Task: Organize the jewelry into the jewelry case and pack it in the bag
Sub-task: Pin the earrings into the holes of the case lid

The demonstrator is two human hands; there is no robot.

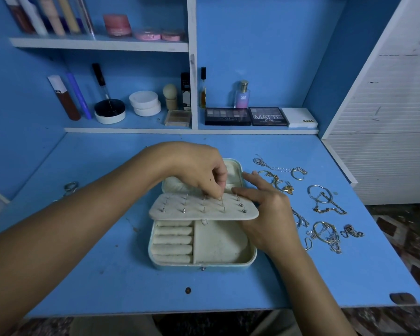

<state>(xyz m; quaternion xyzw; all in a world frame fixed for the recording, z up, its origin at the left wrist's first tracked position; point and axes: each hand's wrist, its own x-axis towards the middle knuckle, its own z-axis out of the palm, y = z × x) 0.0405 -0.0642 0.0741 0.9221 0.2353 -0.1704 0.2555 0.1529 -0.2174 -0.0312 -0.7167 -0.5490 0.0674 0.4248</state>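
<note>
An open pale-blue jewelry case [201,263] with a cream lining lies at the desk's middle. Its cream earring panel [199,213] is folded out level over the case and carries several stud earrings. My left hand [199,170] hovers above the panel's far edge, with fingertips pinched on a small earring stud [220,198]. My right hand [267,209] steadies the panel's right end, fingers spread along it. Ring rolls [172,241] and an empty compartment [218,243] show below the panel. Loose gold and silver chains and bangles [325,202] lie to the right.
Blue desk [107,275] with a shelf unit behind holding makeup palettes [247,116], a perfume bottle [242,94], jars and tubes. A metal ring-shaped piece [70,186] lies at the far left. A white slatted cabinet [386,117] stands on the right. No bag is in view.
</note>
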